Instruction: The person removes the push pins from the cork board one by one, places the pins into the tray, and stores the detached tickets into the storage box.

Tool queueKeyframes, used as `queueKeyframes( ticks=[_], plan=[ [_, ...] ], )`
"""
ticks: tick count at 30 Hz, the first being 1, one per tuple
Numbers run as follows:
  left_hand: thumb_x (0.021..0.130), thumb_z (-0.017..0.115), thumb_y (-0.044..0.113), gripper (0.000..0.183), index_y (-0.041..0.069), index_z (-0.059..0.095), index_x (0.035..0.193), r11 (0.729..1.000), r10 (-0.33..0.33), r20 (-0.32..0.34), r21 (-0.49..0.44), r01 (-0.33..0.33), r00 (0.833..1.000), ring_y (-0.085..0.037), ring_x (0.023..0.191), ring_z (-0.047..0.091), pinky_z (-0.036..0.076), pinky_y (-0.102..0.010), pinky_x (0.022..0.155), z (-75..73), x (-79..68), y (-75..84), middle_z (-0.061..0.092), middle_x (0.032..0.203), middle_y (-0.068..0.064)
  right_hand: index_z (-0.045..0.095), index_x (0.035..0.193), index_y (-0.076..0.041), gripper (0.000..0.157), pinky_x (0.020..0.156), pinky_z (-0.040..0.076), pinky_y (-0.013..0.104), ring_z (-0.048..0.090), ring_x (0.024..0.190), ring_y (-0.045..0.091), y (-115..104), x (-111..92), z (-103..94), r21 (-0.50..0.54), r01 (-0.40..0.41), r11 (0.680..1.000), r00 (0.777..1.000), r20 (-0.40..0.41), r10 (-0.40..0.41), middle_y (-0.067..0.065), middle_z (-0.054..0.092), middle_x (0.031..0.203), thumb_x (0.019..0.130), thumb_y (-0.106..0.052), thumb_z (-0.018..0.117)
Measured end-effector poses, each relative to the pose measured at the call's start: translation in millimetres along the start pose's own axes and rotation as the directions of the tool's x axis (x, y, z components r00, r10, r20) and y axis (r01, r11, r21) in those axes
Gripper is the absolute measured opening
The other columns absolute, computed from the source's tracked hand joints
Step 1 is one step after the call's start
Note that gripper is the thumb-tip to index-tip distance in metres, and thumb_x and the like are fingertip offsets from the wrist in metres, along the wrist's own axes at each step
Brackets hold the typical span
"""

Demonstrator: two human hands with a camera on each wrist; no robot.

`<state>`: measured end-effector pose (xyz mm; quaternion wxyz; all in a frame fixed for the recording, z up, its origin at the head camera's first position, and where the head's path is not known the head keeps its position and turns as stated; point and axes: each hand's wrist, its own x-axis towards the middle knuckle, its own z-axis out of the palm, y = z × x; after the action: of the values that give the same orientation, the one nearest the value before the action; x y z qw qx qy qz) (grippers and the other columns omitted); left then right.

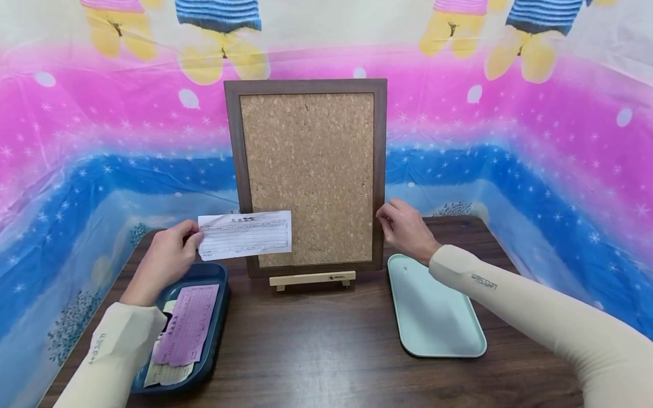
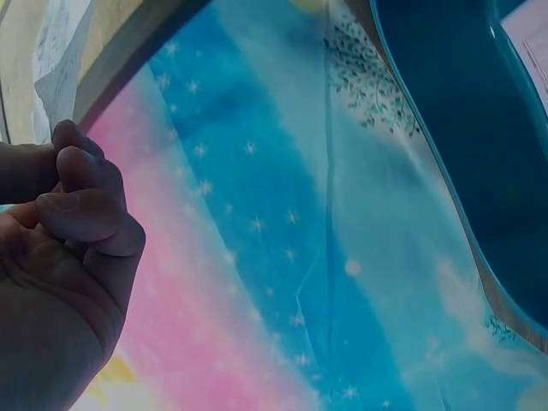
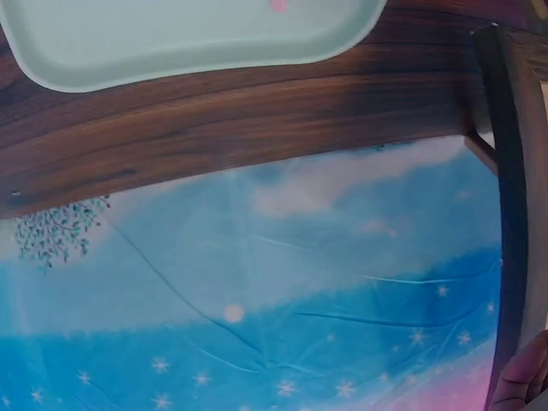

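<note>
Head view with both wrist views. A dark wooden table (image 1: 326, 340) stands inside a backdrop of pink and blue starred cloth (image 1: 510, 141). At its middle a cork board (image 1: 308, 177) in a brown frame stands nearly upright on a small wooden easel (image 1: 312, 279); by judgement it is stiff yet light and would tip or slide back under a firm push, so it is best steadied at the frame edge. To the left lies a dark blue tray (image 1: 216, 317) holding a purple slip (image 1: 187, 324) and other printed papers beneath it; to the right lies a pale green tray (image 1: 433, 311), in which the right wrist view shows one small pink object, too small to identify. The left hand (image 1: 163, 260) holds a white printed slip (image 1: 246, 234) by its left end, thumb and curled fingers (image 2: 81, 184) pinched together on the paper; the slip hangs across the lower left corner of the board, overlapping frame and cork. The slip appears thin, light and limp, liable to crease or droop from a one-end hold; the margin is the sensible place to grip, with support from the board behind. The right hand (image 1: 405, 228) rests at the right edge of the frame, fingers curled towards it; whether they clamp the frame or only touch it cannot be told
</note>
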<state>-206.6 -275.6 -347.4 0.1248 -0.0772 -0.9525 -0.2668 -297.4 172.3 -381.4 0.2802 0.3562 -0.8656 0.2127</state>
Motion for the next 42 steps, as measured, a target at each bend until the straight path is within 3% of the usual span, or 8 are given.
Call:
queueKeyframes(
  ticks=[7,13,24,28,37,42],
  plan=[
    [0.1,0.044,0.012,0.018,-0.001,0.057,0.098,0.999,-0.02,-0.005,0.025,0.02,1.0,-0.022,0.06,0.048,0.036,-0.034,0.05,-12.6,-10.0,-13.0,0.059,0.086,-0.016,0.063,0.088,-0.006,0.009,0.064,0.044,0.034,0.05,0.074,0.017,7.2,-13.3,2.8,0.014,-0.02,1.0,1.0,-0.016,0.02,0.003,0.055,0.085,0.087,0.003,0.06],
    [0.1,0.045,0.012,0.021,-0.004,0.058,0.106,0.997,-0.064,-0.028,0.033,0.065,0.998,-0.024,0.064,0.047,0.037,-0.035,0.053,-16.4,-21.4,-27.4,0.058,0.09,-0.019,0.062,0.088,-0.009,0.013,0.062,0.043,0.033,0.048,0.072,0.015,13.0,-32.5,6.5,0.017,-0.059,0.998,0.998,-0.018,0.059,0.002,0.053,0.084,0.087,0.004,0.059],
    [0.1,0.046,0.011,0.022,-0.005,0.059,0.105,0.995,-0.068,-0.057,0.065,0.072,0.996,-0.022,0.058,0.046,0.034,-0.032,0.048,-26.2,-39.1,-49.0,0.06,0.088,-0.018,0.062,0.088,-0.007,0.013,0.062,0.043,0.032,0.049,0.073,0.016,19.2,-47.3,10.9,-0.007,-0.081,0.997,0.997,-0.009,0.081,0.004,0.054,0.084,0.086,0.005,0.059],
    [0.099,0.046,0.011,0.022,-0.006,0.059,0.104,0.994,-0.08,-0.046,0.076,0.083,0.996,-0.022,0.059,0.047,0.034,-0.032,0.049,-30.6,-43.3,-55.7,0.061,0.086,-0.018,0.062,0.088,-0.007,0.013,0.062,0.043,0.032,0.049,0.073,0.015,19.6,-48.6,12.2,-0.01,-0.098,0.995,0.995,0.009,0.099,0.004,0.054,0.085,0.085,0.005,0.059],
    [0.098,0.048,0.013,0.028,-0.011,0.057,0.108,0.979,-0.18,0.06,0.108,0.173,0.982,-0.026,0.067,0.05,0.037,-0.035,0.055,-35.1,-52.1,-69.9,0.061,0.089,-0.021,0.062,0.088,-0.008,0.012,0.066,0.045,0.034,0.05,0.075,0.016,17.9,-48.5,21.2,-0.026,-0.16,0.987,0.985,0.061,0.162,0.002,0.054,0.084,0.086,0.003,0.059],
    [0.095,0.051,0.007,0.024,-0.014,0.057,0.104,0.98,-0.161,0.035,0.126,0.155,0.986,-0.026,0.066,0.049,0.035,-0.034,0.053,-35.0,-57.7,-77.9,0.061,0.085,-0.021,0.063,0.088,-0.006,0.009,0.064,0.045,0.034,0.05,0.074,0.016,18.5,-52.0,24.9,-0.017,-0.184,0.983,0.98,0.077,0.185,0.002,0.054,0.083,0.086,0.002,0.06]
  ],
)
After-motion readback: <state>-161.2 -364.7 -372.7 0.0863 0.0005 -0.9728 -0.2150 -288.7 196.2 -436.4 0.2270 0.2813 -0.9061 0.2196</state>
